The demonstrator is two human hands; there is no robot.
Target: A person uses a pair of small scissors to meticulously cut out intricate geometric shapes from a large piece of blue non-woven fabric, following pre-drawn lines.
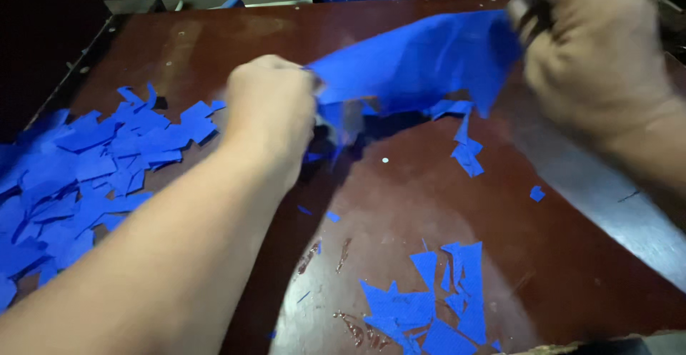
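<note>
A large piece of blue fabric [421, 58] hangs stretched between my two hands above a dark red-brown table [400, 198]. My left hand [271, 108] grips its left corner in a closed fist. At the upper right, my right hand [586, 55] holds the other end; something dark sits between its fingers, too blurred to name. Small blue scraps [466, 151] lie on the table just under the fabric.
A big heap of cut blue pieces [86, 176] covers the table's left side. Another cluster of blue offcuts [429, 301] lies near the front edge. A grey strip [629, 219] runs along the table's right side. Dark clutter stands behind the table.
</note>
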